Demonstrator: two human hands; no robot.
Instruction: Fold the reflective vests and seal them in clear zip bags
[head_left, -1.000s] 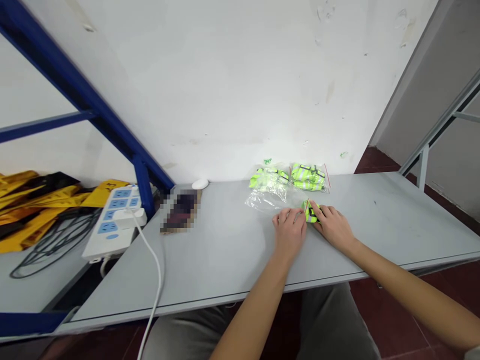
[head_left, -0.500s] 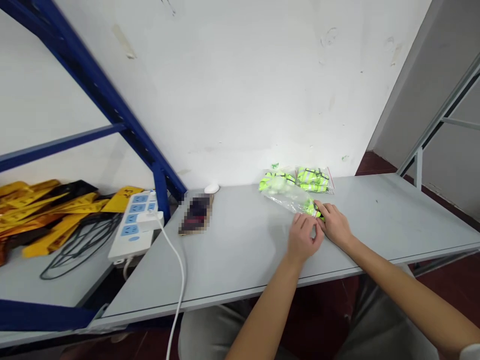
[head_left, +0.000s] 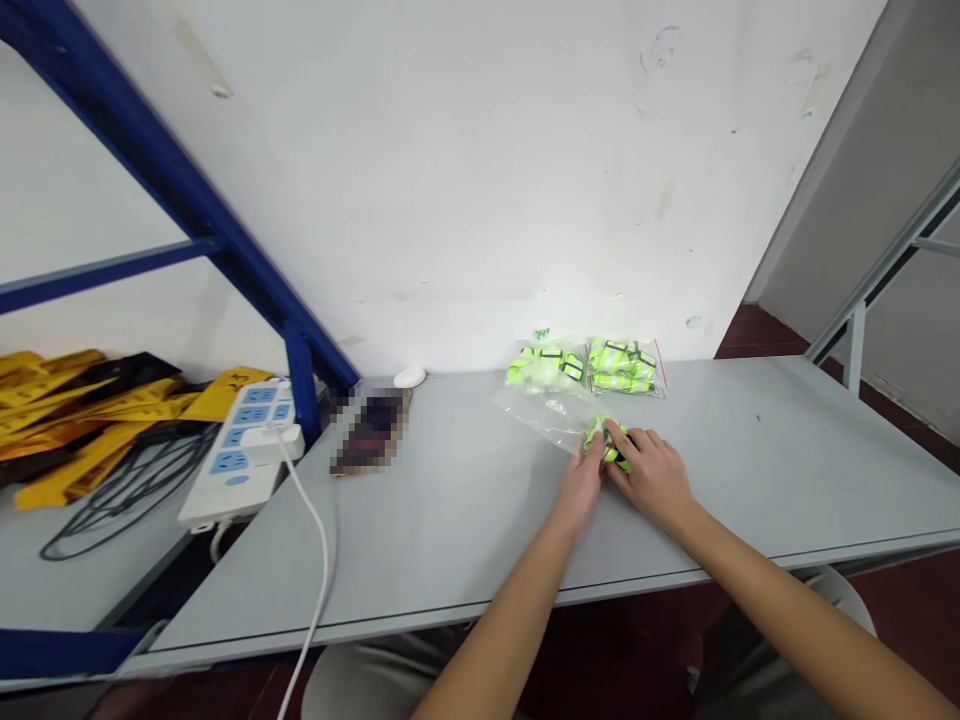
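Both hands meet over a yellow-green reflective bundle (head_left: 606, 440) near the middle of the grey table. My left hand (head_left: 583, 485) grips its near left side, fingers partly hidden by the bundle. Closed on its right side is my right hand (head_left: 651, 470), with thumb and fingertips pressed on it. A clear plastic bag (head_left: 546, 415) stretches from the bundle to the upper left; whether the bundle is inside it is unclear. Against the wall lie two more yellow-green bundles in clear bags, a left one (head_left: 546, 366) and a right one (head_left: 622, 367) with a red edge.
A blurred-out phone-like object (head_left: 373, 430) and a white rounded object (head_left: 409, 377) lie left on the grey table (head_left: 450, 520). Further left are a power strip (head_left: 238, 455) with a white cable, blue frame bars (head_left: 300, 375) and yellow packets (head_left: 112, 420).
My left hand has moved from beside the bundle's near end to grip its left side. My right hand has shifted over the bundle. The view has turned slightly right.
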